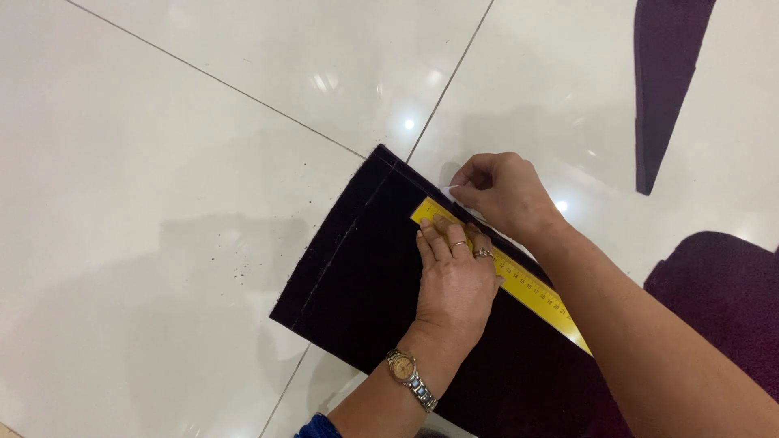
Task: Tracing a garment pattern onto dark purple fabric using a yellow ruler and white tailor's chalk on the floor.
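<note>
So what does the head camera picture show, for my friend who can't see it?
A person's left hand presses a yellow ruler flat on a piece of dark velvety fabric spread on a glossy white tiled floor. Their right hand pinches a small white piece, perhaps chalk, at the ruler's far end.

floor tiles: glossy | fabric: matt dark cloth | ruler: smooth yellow

Floor: glossy white tiles, thin grey grout lines, ceiling lights reflected. Dark velvet-like fabric panel lies flat across a grout joint, faint chalk lines near its left edge. Yellow ruler rests on the panel's right edge. Narrow dark fabric strip upper right; another dark fabric piece at right. Small dark specks left of panel.
</note>
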